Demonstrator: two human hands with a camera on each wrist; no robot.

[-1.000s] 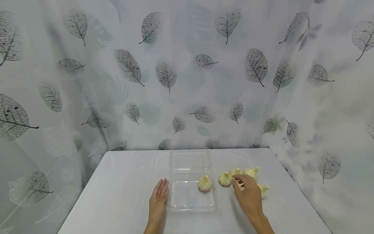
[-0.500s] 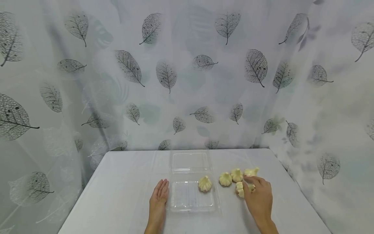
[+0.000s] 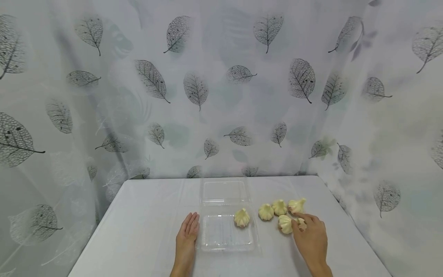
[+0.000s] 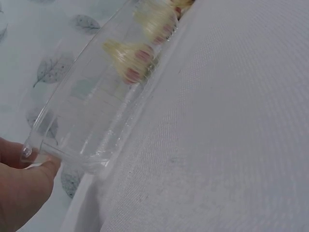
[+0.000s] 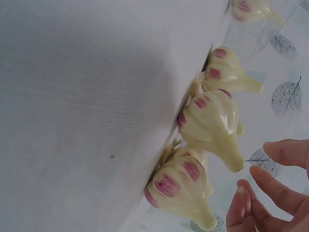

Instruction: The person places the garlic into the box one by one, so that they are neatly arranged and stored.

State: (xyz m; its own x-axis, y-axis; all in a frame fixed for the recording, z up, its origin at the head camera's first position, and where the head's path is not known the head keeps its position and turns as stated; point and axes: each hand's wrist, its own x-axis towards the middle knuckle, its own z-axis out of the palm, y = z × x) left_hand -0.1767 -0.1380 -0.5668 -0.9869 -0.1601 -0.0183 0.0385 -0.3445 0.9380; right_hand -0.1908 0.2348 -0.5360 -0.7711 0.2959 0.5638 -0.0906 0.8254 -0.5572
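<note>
Straight fingers of my left hand (image 3: 187, 236) lie along the left side of a clear plastic clamshell box (image 3: 209, 248), which stands open. In the left wrist view, the thumb and a finger touch the box's corner. One garlic bulb (image 3: 242, 218) sits in the right part of the box. To the right of the box, several more garlic bulbs (image 3: 266, 212) are grouped on the table. My right hand (image 3: 311, 236) is over the nearest of these, thumb and fingers spread around a partly hidden bulb (image 3: 302, 224). The right wrist view shows a gap between fingertips and garlic (image 5: 212, 121).
The box's lid (image 3: 225, 190) lies folded back behind its base. A white cloth covers the table (image 3: 145, 231). Leaf-printed curtains (image 3: 221, 96) hang around the table's back and sides.
My right hand has moved right and slightly toward me across the garlic bulbs, uncovering those at the back and a front one. The left hand, box and bulb inside have stayed put.
</note>
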